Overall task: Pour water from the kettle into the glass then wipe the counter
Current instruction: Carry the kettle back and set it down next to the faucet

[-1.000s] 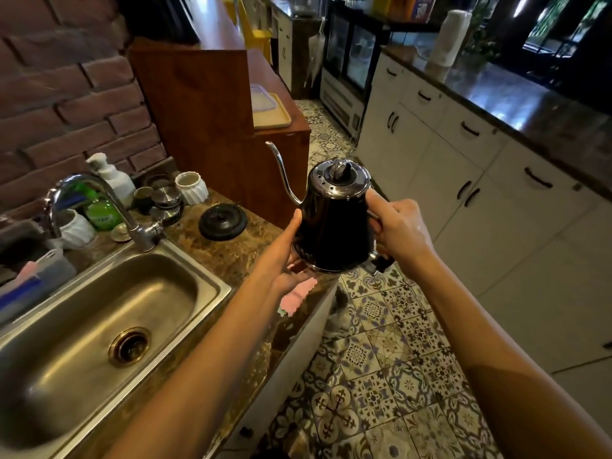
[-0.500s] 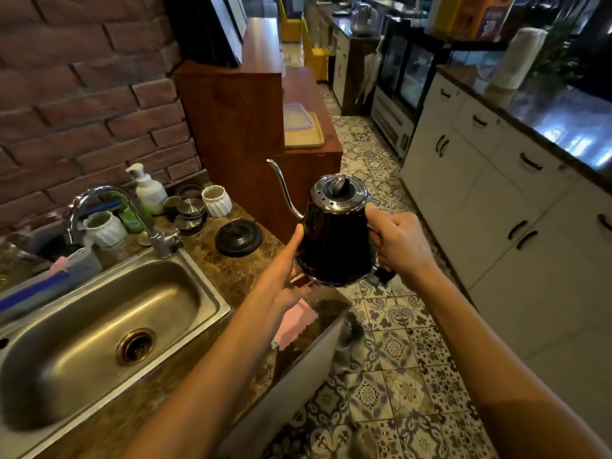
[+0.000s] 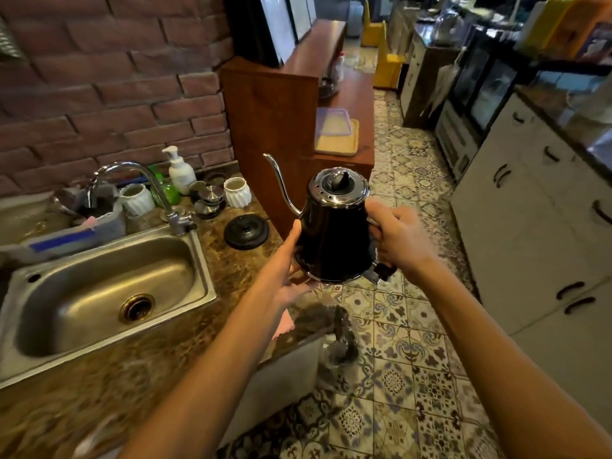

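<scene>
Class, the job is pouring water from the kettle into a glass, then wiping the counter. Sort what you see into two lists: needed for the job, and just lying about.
Needed:
black gooseneck kettle, held by left hand and right hand
pink cloth
brown marble counter

Lying about:
white soap pump bottle
white ribbed cups
round black kettle base
steel sink

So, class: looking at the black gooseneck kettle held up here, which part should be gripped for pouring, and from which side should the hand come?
Grip the handle of the kettle, coming from the right, as the right hand does. The thin spout curves up and out to the left, so the handle side sits opposite. The left hand only steadies the body near the base, a wall that may be hot.
</scene>
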